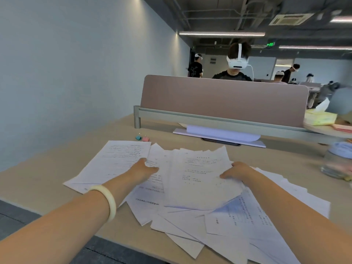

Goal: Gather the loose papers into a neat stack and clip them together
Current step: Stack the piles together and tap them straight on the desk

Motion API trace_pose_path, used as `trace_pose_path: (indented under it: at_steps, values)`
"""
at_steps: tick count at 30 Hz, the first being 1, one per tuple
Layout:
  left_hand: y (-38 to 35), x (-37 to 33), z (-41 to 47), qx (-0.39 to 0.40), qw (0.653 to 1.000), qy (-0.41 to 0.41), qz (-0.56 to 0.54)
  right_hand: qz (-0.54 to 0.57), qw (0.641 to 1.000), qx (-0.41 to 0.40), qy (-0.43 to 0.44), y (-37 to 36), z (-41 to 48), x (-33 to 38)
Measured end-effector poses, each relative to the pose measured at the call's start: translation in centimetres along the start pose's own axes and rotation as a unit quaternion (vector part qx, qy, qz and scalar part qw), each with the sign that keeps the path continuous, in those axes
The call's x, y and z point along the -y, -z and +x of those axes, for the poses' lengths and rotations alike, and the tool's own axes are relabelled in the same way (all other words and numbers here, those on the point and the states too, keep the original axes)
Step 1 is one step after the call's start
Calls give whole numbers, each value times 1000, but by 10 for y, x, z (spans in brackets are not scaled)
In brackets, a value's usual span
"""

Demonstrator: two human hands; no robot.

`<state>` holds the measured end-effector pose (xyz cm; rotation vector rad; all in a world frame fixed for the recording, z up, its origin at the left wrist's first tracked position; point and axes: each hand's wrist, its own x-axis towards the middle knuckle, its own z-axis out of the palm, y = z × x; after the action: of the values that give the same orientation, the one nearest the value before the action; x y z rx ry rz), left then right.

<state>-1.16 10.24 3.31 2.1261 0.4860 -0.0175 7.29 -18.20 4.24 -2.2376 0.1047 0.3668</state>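
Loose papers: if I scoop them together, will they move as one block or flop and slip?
Likely floppy: the loose papers are thin single sheets, and the bunch between the left hand and right hand curves. Likely slippery: they lie fanned at odd angles on a smooth desk, unclipped, so they should shear apart rather than move as one.

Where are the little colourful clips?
In the head view, the two binder clips sit on the desk left of centre, just beyond the leftmost sheet.

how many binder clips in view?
2: a teal clip and a pink clip, side by side on the desk, just beyond the papers, left side. Others may hide under them.
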Motion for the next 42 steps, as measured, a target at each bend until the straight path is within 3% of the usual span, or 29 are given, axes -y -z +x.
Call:
trace_pose_path:
  at_steps: [5, 15, 20, 25, 31, 36, 42]
  values:
    - [-31, -16, 13, 76, 992, 42, -87, -87, 995, -42, -13, -2, -3, -1]
    - [-54, -35, 32, 99, 946, 119, -285, 79, 995, 45, -37, 26, 11, -13]
    - [-53, -38, 36, 77, 944, 118, -297, 130, 985, 85, -78, 31, 17, -26]
    - [-45, -26, 49, 92, 963, 106, -228, 123, 983, 112, -76, 17, 18, -27]
    - [-47, -31, 40, 73, 992, 34, -96, -4, 997, 69, 36, -4, 7, -7]
    - [-30, -30, 35, 53, 983, -3, -174, 134, 982, 42, 129, 1, 1, -3]
    - [-9, -45, 19, 19, 948, -147, -283, 214, 949, 43, 227, 22, -23, 7]
